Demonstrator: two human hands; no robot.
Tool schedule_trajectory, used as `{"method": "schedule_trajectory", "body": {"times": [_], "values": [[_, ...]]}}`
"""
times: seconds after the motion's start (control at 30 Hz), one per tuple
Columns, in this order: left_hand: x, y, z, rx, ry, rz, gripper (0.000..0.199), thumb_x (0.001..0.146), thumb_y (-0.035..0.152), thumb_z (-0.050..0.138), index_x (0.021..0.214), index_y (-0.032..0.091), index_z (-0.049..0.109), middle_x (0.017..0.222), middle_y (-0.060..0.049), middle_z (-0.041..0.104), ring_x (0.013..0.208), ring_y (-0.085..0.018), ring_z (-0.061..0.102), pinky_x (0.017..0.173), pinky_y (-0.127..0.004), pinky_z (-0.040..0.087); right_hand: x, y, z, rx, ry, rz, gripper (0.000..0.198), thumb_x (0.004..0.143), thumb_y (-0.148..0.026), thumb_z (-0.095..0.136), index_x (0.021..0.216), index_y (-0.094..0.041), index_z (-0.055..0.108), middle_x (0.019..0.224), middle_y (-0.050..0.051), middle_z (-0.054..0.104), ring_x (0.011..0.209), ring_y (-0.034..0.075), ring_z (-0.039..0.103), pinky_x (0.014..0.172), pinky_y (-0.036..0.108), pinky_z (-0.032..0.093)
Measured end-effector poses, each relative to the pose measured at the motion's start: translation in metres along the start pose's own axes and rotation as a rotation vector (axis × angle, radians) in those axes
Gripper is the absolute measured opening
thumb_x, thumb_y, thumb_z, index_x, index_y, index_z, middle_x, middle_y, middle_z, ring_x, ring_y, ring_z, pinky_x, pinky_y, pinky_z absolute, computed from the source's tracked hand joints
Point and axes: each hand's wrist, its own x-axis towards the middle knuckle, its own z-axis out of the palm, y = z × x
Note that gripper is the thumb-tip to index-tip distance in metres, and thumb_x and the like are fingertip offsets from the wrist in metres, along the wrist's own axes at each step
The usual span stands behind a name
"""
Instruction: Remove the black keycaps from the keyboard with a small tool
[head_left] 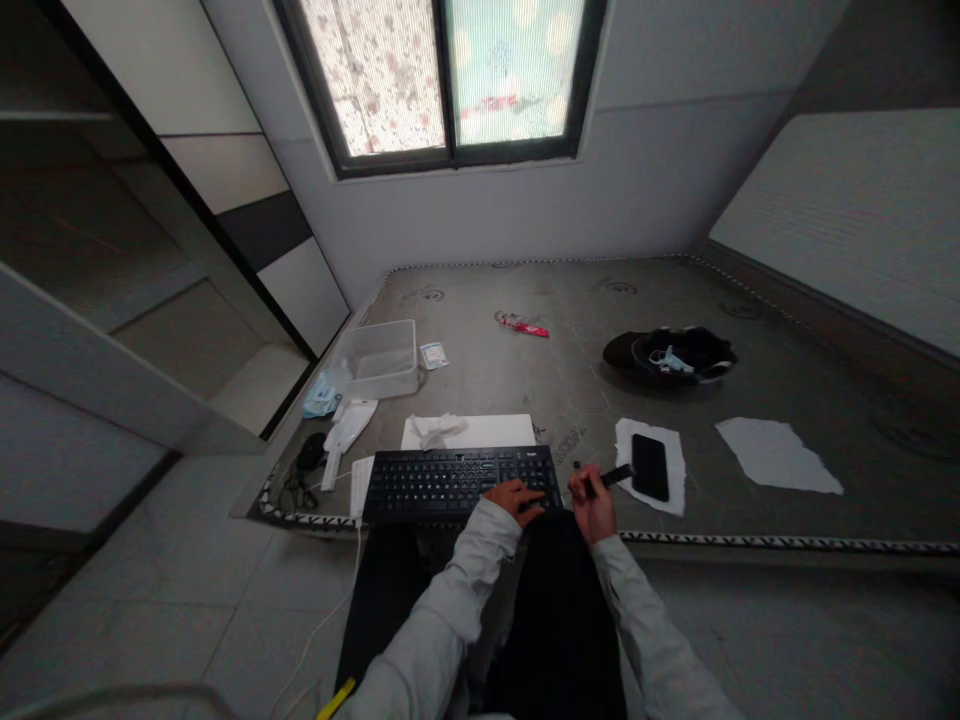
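Note:
A black keyboard [457, 482] lies at the near edge of a bare grey mattress [570, 380]. My left hand [516, 498] rests on the keyboard's right end, fingers spread on the keys. Just right of the keyboard, my right hand [594, 500] is closed around a small dark tool [613, 477] whose tip points toward a black phone [650, 466]. The phone lies on a white sheet of paper [671, 445]. What kind of tool it is cannot be made out.
A clear plastic tub [375, 360] stands at the left, with a white cloth [435, 430] on a white board behind the keyboard. A black mouse [310, 452] and cables lie at far left. A black cap [670, 356], a torn white sheet [776, 455] and a red wrapper [525, 325] lie farther back.

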Motion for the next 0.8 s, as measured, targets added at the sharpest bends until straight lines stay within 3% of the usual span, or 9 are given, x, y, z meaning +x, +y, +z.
{"method": "schedule_trajectory", "body": {"times": [0.2,0.4,0.8], "values": [[0.001,-0.001,0.003,0.021,-0.028,-0.013,0.03,0.084,0.045,0.074,0.111,0.034,0.079,0.086,-0.003,0.073,0.08,-0.02,0.069,0.068,-0.029,0.054,-0.013,0.003,0.023,0.1,-0.099,0.066,0.047,0.08,-0.056,0.07,0.058,-0.025,0.043,0.048,-0.007,0.028,0.046,0.011,0.025,0.048,0.03,0.027],[0.003,0.0,0.001,0.027,-0.05,-0.04,0.027,0.082,0.041,0.076,0.108,0.033,0.08,0.086,-0.003,0.074,0.082,-0.022,0.07,0.067,-0.03,0.053,-0.014,0.012,0.022,0.123,-0.14,0.095,0.045,0.078,-0.052,0.071,0.057,-0.024,0.043,0.047,-0.007,0.027,0.047,0.011,0.023,0.048,0.029,0.022],[0.003,0.006,-0.004,0.04,-0.078,-0.08,0.026,0.084,0.04,0.074,0.108,0.032,0.079,0.088,-0.003,0.075,0.083,-0.021,0.069,0.067,-0.029,0.05,-0.007,0.022,0.025,-0.009,-0.134,0.181,0.051,0.07,-0.058,0.081,0.056,-0.023,0.046,0.047,-0.008,0.034,0.045,0.008,0.028,0.047,0.027,0.025]]}}
